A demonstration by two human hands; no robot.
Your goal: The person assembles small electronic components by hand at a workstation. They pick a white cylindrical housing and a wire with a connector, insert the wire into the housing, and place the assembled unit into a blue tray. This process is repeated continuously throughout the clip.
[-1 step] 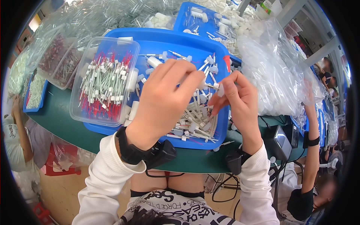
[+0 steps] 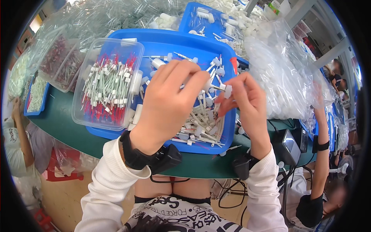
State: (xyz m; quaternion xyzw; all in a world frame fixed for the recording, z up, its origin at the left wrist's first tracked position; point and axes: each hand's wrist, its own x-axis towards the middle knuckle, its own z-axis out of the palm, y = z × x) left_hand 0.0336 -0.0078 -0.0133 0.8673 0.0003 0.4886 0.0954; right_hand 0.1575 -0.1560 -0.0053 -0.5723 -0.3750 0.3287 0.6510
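The part [image 2: 218, 88], a thin metal rod with a milky cap [image 2: 228, 91] on one end, is above the right half of the tray [image 2: 166, 38]. Its other end runs in among the fingertips of the left hand [image 2: 164, 102], which grip it; how they close on it is hidden behind the knuckles. The cap sits just beside the thumb and forefinger of the right hand [image 2: 252, 102]. Those fingers are curved, but I cannot tell whether they touch it.

The part's long axis lies crosswise over the tray, its capped end pointing toward the tray's right rim and tipped slightly toward the near rim.

The left hand reaches in over the tray's near rim, back of the hand up, fingers bent rightward. The right hand comes in at the tray's right rim, thumb side turned inward, the other fingers curled beneath.
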